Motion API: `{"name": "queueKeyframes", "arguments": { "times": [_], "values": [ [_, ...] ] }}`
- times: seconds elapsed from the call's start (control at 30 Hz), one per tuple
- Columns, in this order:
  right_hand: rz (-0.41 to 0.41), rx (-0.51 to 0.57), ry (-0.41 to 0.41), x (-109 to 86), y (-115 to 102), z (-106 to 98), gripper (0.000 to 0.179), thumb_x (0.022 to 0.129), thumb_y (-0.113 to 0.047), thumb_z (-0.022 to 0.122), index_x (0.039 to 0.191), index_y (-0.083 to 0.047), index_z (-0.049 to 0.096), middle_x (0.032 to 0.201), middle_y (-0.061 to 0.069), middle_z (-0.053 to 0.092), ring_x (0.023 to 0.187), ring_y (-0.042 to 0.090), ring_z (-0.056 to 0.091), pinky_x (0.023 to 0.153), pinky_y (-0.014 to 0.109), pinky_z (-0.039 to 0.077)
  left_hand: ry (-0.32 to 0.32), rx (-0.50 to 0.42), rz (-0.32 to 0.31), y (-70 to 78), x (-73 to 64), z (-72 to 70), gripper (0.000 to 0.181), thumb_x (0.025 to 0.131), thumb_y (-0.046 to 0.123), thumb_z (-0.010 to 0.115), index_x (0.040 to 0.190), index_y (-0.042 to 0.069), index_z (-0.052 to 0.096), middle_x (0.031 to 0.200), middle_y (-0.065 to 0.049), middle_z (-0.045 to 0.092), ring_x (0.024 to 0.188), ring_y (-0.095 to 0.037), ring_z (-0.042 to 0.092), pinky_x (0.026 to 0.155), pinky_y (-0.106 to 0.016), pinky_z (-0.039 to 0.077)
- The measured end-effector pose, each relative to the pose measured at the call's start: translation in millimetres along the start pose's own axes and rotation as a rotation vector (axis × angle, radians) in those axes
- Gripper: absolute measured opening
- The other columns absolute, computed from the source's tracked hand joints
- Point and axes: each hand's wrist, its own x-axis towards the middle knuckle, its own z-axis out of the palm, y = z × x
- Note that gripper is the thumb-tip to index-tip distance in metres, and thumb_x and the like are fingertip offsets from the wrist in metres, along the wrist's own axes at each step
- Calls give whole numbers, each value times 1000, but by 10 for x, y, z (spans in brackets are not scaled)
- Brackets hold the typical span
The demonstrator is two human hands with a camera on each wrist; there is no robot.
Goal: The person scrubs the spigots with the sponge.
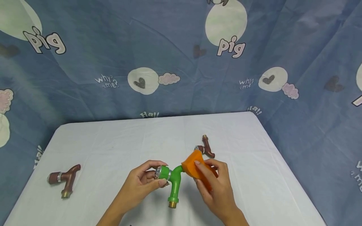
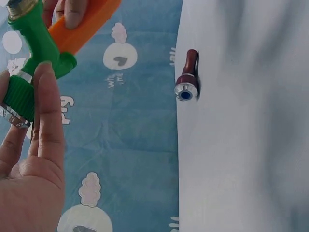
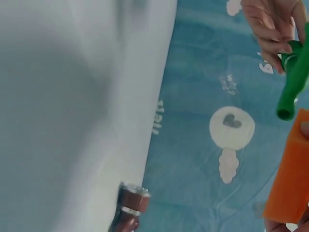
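Observation:
A green tap (image 1: 176, 182) with a brass threaded end is held up over the white table. My left hand (image 1: 141, 182) grips its ribbed green knob between thumb and fingers. In my right hand (image 1: 219, 188) is an orange sponge (image 1: 193, 164), pinched between thumb and fingers, its edge close to the tap's spout in the head view. The left wrist view shows the sponge (image 2: 84, 29) overlapping the tap's body (image 2: 41, 43). In the right wrist view the spout's open mouth (image 3: 286, 113) lies just above the sponge (image 3: 289, 179).
One brown tap (image 1: 66, 180) lies on the table (image 1: 113, 144) at the left. Another brown tap (image 1: 207, 147) lies farther back, just beyond the sponge. Behind the table hangs a blue printed cloth (image 1: 175, 47), which also runs along both sides.

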Motion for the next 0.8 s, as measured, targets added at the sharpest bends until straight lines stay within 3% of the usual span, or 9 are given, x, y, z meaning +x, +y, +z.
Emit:
{"name": "queueKeyframes", "arguments": {
  "times": [0.13, 0.23, 0.43, 0.6, 0.73, 0.8],
  "values": [
    [-62, 47, -4, 14, -63, -26, 37, 108, -32, 58, 134, -8, 68, 126, 22, 55, 112, 31, 49, 92, 18, 51, 60, 142, 60, -13, 11, 5, 44, 89, 12, 85, 129, 10, 67, 110, -10, 72, 89, -25, 72, 80, -34, 63],
    [-142, 85, -31, 39, -140, -44, 33, 108, -28, 57, 132, -10, 70, 126, 22, 56, 113, 33, 49, 97, 23, 50, 94, 222, 127, -23, 30, -3, 44, 85, 13, 89, 124, 16, 70, 114, -5, 70, 93, -24, 70, 82, -32, 62],
    [-222, 67, -66, 96, -194, -54, 29, 106, -25, 55, 127, -15, 73, 126, 20, 59, 112, 34, 52, 98, 40, 44, 82, 233, 205, -26, 46, -24, 43, 82, 7, 90, 120, 13, 70, 114, -7, 68, 93, -23, 69, 85, -31, 62],
    [-167, 82, -120, 72, -145, -14, 35, 97, -14, 60, 129, -17, 73, 130, 16, 59, 114, 31, 52, 96, 40, 47, 35, 190, 194, -34, 39, -16, 41, 86, 5, 86, 123, 8, 69, 116, -11, 67, 94, -23, 69, 83, -30, 62],
    [-76, 86, -107, 33, -66, 10, 51, 80, -5, 65, 129, -17, 72, 130, 14, 59, 115, 31, 52, 96, 30, 50, 25, 152, 168, -41, 23, -10, 42, 87, 4, 85, 125, 9, 68, 118, -13, 66, 95, -25, 70, 81, -31, 62],
    [-35, 78, -97, 9, -25, 9, 52, 79, -4, 66, 130, -17, 72, 131, 13, 59, 115, 30, 51, 97, 23, 49, 21, 136, 159, -44, 19, -7, 42, 87, 3, 85, 125, 8, 68, 119, -15, 66, 95, -25, 70, 81, -32, 62]
  ]
}}
